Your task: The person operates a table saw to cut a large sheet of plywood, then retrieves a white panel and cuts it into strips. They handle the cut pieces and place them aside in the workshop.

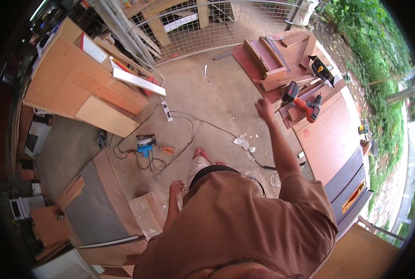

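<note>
My right hand [264,108] is in the air left of the workbench [329,144], its fingers curled and nothing visible in them. Nearby on the bench, a red and black cordless drill [309,107] lies among reddish wooden boards [275,81], with a black tool [322,69] having a yellow part behind it. My left hand [176,187] hangs low beside my leg, fingers loosely apart and empty. On the floor ahead of it are a blue circular saw [144,149] and orange-handled pliers [168,150].
A white power strip [167,113] and looping cables lie on the concrete floor, near plastic scraps [242,142]. Leaning plywood panels [68,69] stand at left, a grey-topped board surface [91,200] lower left. A wire mesh fence [235,21] runs behind; plants border the right.
</note>
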The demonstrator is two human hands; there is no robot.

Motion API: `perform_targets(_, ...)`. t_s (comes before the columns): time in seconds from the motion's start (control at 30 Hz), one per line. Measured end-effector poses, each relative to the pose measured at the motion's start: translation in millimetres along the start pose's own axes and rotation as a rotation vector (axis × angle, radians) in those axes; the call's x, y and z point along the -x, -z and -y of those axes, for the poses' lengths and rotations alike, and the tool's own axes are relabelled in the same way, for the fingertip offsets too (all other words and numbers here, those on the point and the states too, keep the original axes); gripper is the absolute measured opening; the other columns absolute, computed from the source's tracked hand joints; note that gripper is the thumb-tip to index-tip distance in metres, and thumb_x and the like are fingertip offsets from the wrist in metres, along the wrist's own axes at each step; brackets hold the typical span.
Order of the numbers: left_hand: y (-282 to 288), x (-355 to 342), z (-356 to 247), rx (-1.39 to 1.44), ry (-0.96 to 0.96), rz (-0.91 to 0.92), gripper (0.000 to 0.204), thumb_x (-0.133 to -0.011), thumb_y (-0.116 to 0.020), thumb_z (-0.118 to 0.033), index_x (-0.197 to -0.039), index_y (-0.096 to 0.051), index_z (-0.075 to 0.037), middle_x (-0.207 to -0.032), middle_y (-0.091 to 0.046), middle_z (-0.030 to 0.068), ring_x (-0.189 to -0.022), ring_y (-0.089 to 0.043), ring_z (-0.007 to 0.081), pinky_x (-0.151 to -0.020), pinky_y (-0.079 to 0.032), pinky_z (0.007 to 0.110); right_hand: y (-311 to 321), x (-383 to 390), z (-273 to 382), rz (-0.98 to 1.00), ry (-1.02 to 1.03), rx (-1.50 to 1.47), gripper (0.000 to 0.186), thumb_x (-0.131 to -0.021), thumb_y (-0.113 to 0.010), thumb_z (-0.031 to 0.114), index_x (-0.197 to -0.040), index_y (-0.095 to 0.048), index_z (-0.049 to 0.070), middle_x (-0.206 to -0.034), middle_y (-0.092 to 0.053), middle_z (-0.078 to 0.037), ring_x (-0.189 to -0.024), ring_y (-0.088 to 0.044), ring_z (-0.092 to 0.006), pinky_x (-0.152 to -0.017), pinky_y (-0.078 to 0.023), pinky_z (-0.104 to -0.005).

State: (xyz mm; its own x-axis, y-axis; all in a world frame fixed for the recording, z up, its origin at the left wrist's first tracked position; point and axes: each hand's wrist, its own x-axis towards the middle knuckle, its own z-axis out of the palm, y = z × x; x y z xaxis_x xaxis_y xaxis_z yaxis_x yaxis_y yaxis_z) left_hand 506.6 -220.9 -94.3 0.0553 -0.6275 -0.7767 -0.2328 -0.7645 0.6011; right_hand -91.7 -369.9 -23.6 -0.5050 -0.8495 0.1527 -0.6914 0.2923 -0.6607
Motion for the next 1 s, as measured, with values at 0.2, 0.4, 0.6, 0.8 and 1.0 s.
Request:
perform_targets(0.2, 54, -56, -27, -0.408, -0.235, 0.046, 0.023, -0.095, -0.061, -0.023, -0.109, -0.065, -0.006, -0.085, -0.068, 0.0046, -0.066, -0.059, 0.0128, -0.052, -0.046, 0.027, -5, -158, 41, -0.344, -0.022, 0.408, 0.041, -0.087, -0.064, 0.027, -0.122, -0.058, 0.004, -0.103, -0.069, -0.02, -0.104, -0.064, -0.0387, -0.097, -0.046, -0.0512)
perform_targets(0.4, 101, -118, -88, -0.422, -0.098, 0.027, 0.017, -0.093, -0.061, -0.021, -0.101, -0.067, -0.007, -0.082, -0.067, 0.0046, -0.064, -0.059, 0.012, -0.049, -0.045, 0.026, -21, -206, 22, -0.03, -0.249, 0.639, 0.037, -0.083, -0.061, 0.013, -0.119, -0.059, 0.01, -0.129, -0.058, -0.013, -0.115, -0.058, -0.0326, -0.093, -0.045, -0.0488)
perform_targets(0.6, 164, -174, -153, 0.003, 0.117, 0.023, 0.013, -0.092, -0.063, -0.019, -0.098, -0.068, -0.008, -0.079, -0.066, 0.0046, -0.06, -0.058, 0.0108, -0.047, -0.043, 0.024, -83, -177, 69, -0.216, -0.084, 0.539, 0.039, -0.08, -0.061, 0.008, -0.119, -0.059, 0.011, -0.115, -0.055, -0.012, -0.11, -0.055, -0.0322, -0.09, -0.049, -0.0496)
perform_targets(0.8, 146, -210, -221, 0.063, -0.074, -0.077, 0.021, -0.092, -0.064, -0.025, -0.106, -0.067, -0.008, -0.085, -0.068, 0.0029, -0.065, -0.061, 0.0115, -0.053, -0.048, 0.027, -50, -216, -7, 0.083, -0.277, 0.706, 0.036, -0.092, -0.051, 0.027, -0.116, -0.066, 0.003, -0.117, -0.067, -0.018, -0.116, -0.061, -0.0333, -0.101, -0.046, -0.0472)
perform_targets(1.0, 125, -189, -168, 0.072, -0.016, -0.168, 0.025, -0.095, -0.061, -0.029, -0.105, -0.066, -0.006, -0.089, -0.069, 0.0032, -0.068, -0.061, 0.0116, -0.057, -0.05, 0.028, -37, -225, 50, 0.053, -0.366, 0.718, 0.05, -0.093, -0.047, 0.02, -0.141, -0.049, 0.004, -0.139, -0.053, -0.021, -0.127, -0.052, -0.0376, -0.105, -0.044, -0.0495)
